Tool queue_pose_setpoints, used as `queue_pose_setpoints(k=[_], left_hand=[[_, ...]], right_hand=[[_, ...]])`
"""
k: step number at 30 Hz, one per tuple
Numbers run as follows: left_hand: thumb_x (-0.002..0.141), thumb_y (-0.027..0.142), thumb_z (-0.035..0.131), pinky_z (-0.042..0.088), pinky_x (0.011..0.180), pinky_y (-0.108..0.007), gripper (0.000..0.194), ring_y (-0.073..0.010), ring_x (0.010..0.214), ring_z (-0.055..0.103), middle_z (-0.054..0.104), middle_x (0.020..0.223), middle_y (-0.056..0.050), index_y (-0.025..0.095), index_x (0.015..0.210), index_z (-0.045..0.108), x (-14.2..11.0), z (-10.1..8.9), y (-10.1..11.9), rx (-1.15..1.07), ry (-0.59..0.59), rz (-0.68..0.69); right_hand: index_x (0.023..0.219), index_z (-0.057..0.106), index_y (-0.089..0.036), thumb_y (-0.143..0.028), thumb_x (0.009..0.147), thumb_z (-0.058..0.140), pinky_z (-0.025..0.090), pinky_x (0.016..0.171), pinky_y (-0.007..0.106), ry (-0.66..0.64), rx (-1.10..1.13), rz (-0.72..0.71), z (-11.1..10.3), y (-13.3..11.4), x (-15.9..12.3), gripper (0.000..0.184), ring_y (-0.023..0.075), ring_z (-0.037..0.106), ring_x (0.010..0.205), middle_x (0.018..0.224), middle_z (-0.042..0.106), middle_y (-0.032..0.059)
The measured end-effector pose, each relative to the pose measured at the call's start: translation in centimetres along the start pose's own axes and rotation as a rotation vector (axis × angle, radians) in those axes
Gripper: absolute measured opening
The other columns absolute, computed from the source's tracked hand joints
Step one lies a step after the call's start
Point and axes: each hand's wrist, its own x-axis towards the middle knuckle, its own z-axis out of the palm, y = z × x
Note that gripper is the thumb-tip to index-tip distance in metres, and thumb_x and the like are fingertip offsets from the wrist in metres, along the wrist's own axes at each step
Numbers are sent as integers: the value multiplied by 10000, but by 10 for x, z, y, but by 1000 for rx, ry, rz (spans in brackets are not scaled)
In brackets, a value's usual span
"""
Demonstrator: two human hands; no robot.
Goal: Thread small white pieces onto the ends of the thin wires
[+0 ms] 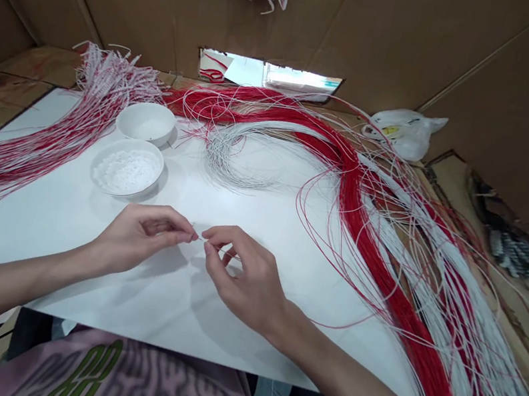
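Observation:
My left hand (143, 238) is over the white tabletop, thumb and forefinger pinched together at a tiny pale piece too small to name. Close beside it, my right hand (248, 276) pinches a thin wire (223, 251), whose tip reaches toward the left fingertips. The fingertips of both hands are almost touching. Just beyond my left hand stands a white bowl (155, 183) with many small white pieces (124, 169) in it. A second white bowl (146, 114) stands behind that one; its bottom is mostly hidden.
Long bundles of red wires (359, 207) and white wires (411, 290) curve along the right side. Another red-and-white bundle (68, 125) with white-tipped ends lies left. A plastic bag (404, 132) sits at the back right. Cardboard walls (397, 38) enclose the table.

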Motion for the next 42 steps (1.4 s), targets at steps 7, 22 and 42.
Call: queue_pose_setpoints(k=[7,22,42], left_hand=[[766,229,758,590,742,-257,91,-159,790,714,756,834,-50,176,837,736,-5,5,-1,-216,-47,-95],[779,282,749,593,687,-273,120,-173,756,696,740,819,-61,177,835,747,-7,4,-3,-141,-65,-38],[790,180,730,542,660,-209,51,-130,737,661,736,816,-22,204,831,748,-9,8,0,-99,-65,84]], right_hand=[[900,554,-191,-88,886,494,518,616,233,-36,47,-103,-1,1,-1,119,126,628,793,918,678,38],[904,553,-197,-105,900,491,530,607,222,-56,18,-143,-1,2,-1,111,125,636,785,894,677,37],[958,577,-194,-100,914,526,558,715,239,-78,-27,-191,0,6,-2,115,133,650,858,933,675,46]])
